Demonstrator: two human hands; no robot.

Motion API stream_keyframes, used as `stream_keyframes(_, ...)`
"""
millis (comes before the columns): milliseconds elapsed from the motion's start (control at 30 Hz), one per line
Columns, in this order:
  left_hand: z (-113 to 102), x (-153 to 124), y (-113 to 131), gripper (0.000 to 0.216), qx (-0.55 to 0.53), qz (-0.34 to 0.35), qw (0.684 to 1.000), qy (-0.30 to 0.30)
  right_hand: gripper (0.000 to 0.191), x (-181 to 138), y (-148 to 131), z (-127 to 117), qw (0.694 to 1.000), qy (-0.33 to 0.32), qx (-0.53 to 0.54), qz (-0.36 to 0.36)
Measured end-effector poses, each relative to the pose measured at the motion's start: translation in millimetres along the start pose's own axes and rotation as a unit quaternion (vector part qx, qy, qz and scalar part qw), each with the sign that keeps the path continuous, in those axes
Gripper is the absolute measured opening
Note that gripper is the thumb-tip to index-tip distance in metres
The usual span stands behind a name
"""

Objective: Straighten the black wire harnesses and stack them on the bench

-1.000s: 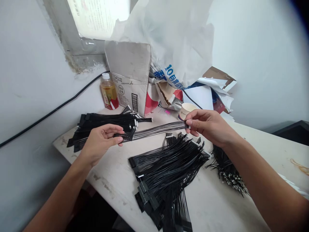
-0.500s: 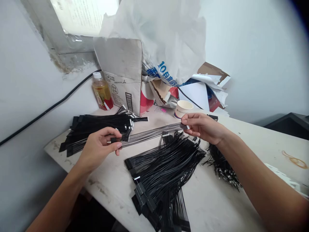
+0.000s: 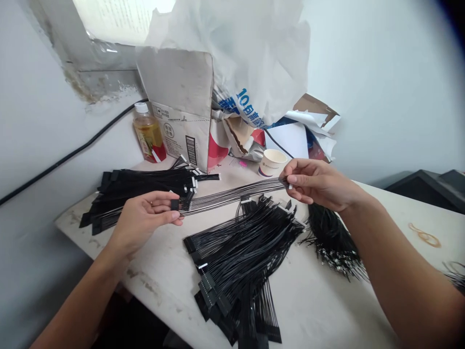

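A thin black wire harness (image 3: 232, 193) is stretched between my two hands above the table. My left hand (image 3: 150, 213) pinches the black connector (image 3: 175, 204) at its left end. The other end, with a small white connector, is gripped between the thumb and fingers of my right hand (image 3: 308, 182). Below the harness lies a large pile of similar wire harnesses (image 3: 247, 247), their black connectors toward the front left. Behind my left hand rests a second pile of harnesses (image 3: 145, 183). Loose black wires with bare tips (image 3: 332, 237) lie under my right forearm.
A paper cup (image 3: 271, 163) stands behind my right hand. At the back are a drink bottle (image 3: 149, 133), a cardboard box (image 3: 181, 106) and a large plastic bag (image 3: 261, 58). A rubber band (image 3: 425, 236) lies on the table (image 3: 308, 300) at right.
My right hand has moved slightly right and up with its end of the harness, and the wires look more spread near my left hand. The view has shifted a little.
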State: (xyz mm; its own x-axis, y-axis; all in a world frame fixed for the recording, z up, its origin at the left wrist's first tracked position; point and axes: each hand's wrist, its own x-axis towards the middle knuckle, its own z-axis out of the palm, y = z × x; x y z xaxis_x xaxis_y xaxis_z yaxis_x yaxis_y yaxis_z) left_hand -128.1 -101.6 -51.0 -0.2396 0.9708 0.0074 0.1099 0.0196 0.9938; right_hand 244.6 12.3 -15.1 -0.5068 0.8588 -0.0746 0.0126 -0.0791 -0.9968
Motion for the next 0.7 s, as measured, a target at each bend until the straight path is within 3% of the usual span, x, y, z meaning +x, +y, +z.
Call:
stream_keyframes(100,1.9,-2.0,0.5,0.036,0.019,0.042,0.999,0.028,0.032,-1.3,-3.1,-0.2,0.999,0.009,-0.007,-0.033)
stream_keyframes(267,10.1,-20.2,4.4,0.020,0.105,0.175,0.976,0.077,0.034,0.0,1.5,-7.1,0.996,0.035,0.016,-0.085)
stream_keyframes(433,18.5,-32.8,8.5,0.018,0.091,0.343,0.935,0.023,0.034,1.7,5.4,-12.7,0.992,0.056,-0.004,-0.110)
stream_keyframes(700,18.8,-35.0,10.7,0.039,0.180,0.486,0.854,-0.039,0.029,1.5,4.2,-15.1,0.991,0.071,0.010,-0.112)
